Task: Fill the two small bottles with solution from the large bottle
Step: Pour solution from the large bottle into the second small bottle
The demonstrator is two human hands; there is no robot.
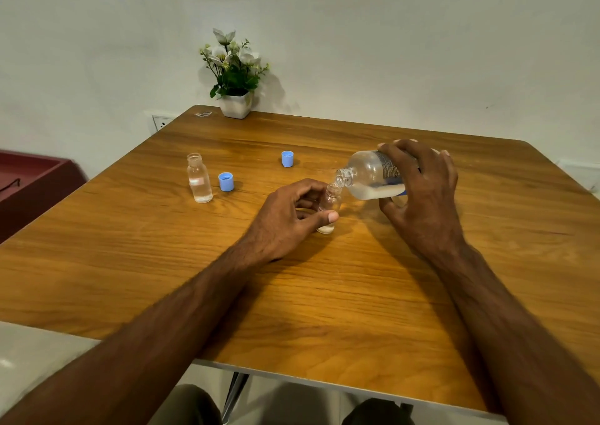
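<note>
My right hand (422, 197) grips the large clear bottle (370, 174), tipped on its side with its open neck pointing left over the mouth of a small clear bottle (329, 205). My left hand (289, 216) holds that small bottle upright on the wooden table (292, 294), thumb in front, fingers behind. A little liquid lies at its bottom. A second small bottle (199, 177) stands uncapped at the left, nearly full of clear liquid. Two blue caps lie loose: one (226, 181) beside the left bottle, the other (287, 158) farther back.
A white pot of artificial flowers (234, 77) stands at the table's far edge against the wall. A wall socket (161, 121) sits behind the table's left corner. A dark red cabinet (35, 181) is at the left. My knees show below the near edge.
</note>
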